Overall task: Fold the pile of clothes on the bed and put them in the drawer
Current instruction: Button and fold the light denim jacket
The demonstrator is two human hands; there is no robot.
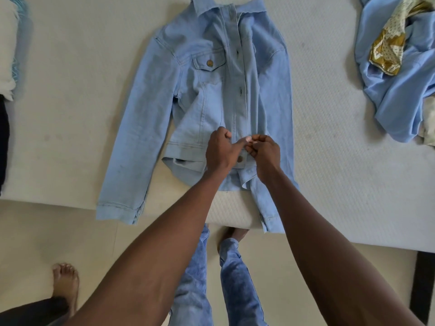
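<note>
A light blue denim jacket [204, 90] lies face up on the white mattress [329, 137], collar away from me, both sleeves stretched toward the near edge. My left hand [220, 150] and my right hand [264, 151] meet over the front placket just above the hem. Both pinch the fabric there, fingers curled, above a brass button [240, 158]. A heap of clothes [400, 74], light blue cloth with a gold patterned piece, sits at the right side of the bed.
White and turquoise items [11, 43] lie at the bed's left edge. My legs in blue jeans [226, 274] stand against the mattress edge. Another person's bare foot [67, 285] is on the cream floor at lower left.
</note>
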